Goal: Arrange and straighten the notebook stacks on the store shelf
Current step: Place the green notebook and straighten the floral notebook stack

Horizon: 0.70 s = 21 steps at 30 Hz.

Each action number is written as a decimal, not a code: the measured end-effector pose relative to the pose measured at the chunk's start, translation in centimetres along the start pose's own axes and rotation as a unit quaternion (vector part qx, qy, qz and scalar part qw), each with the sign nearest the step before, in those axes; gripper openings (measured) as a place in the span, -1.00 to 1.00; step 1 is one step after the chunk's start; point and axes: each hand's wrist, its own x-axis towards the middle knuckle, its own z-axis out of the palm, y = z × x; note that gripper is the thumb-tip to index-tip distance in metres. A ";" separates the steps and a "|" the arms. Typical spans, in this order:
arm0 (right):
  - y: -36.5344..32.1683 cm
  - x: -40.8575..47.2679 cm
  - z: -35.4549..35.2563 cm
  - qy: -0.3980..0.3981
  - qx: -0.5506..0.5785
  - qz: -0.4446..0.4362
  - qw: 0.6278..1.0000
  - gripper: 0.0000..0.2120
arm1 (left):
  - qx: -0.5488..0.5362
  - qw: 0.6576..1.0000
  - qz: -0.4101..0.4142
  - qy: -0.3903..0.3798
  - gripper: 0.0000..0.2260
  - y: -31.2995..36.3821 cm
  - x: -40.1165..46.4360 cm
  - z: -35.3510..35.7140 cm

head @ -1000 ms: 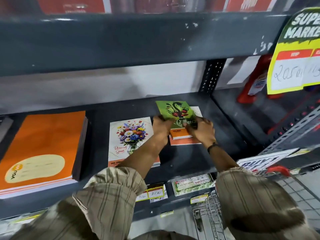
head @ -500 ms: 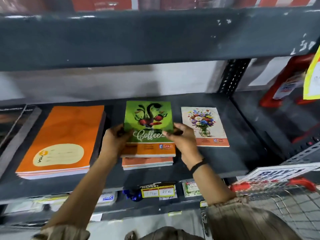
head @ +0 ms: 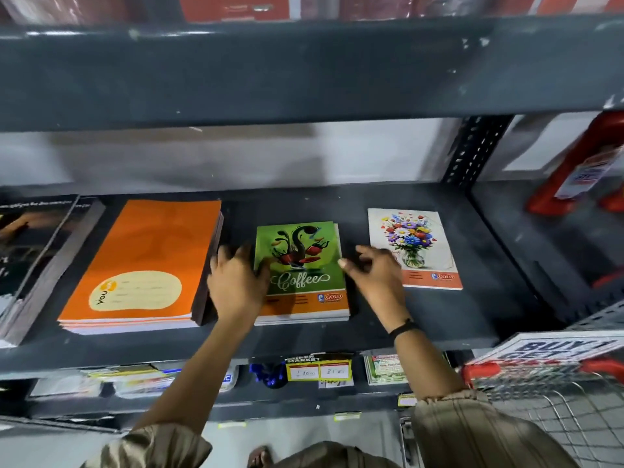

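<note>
A green "Coffee" notebook (head: 304,265) lies on top of a small stack in the middle of the dark shelf (head: 439,319). My left hand (head: 236,282) rests against the stack's left edge, its thumb on the cover. My right hand (head: 374,275) hovers at the stack's right edge with fingers spread, holding nothing. A flower-cover notebook (head: 413,248) lies flat to the right, partly behind my right hand. A thick orange notebook stack (head: 145,265) sits to the left.
Dark-cover books (head: 37,251) lie at the far left. A red object (head: 580,167) stands in the right bay past the perforated post (head: 472,153). Price tags (head: 317,368) hang on the shelf front. A wire cart (head: 557,400) with a red handle is at lower right.
The green notebook has been set down on the middle stack and both hands have let go of it, the right hand lifting away to the right. The view has shifted slightly.
</note>
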 end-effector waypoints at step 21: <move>10.1 2.4 -7.8 0.012 -0.146 0.032 0.989 -0.57 | -0.425 0.846 -0.195 -0.255 -0.72 16.0 0.0 13.0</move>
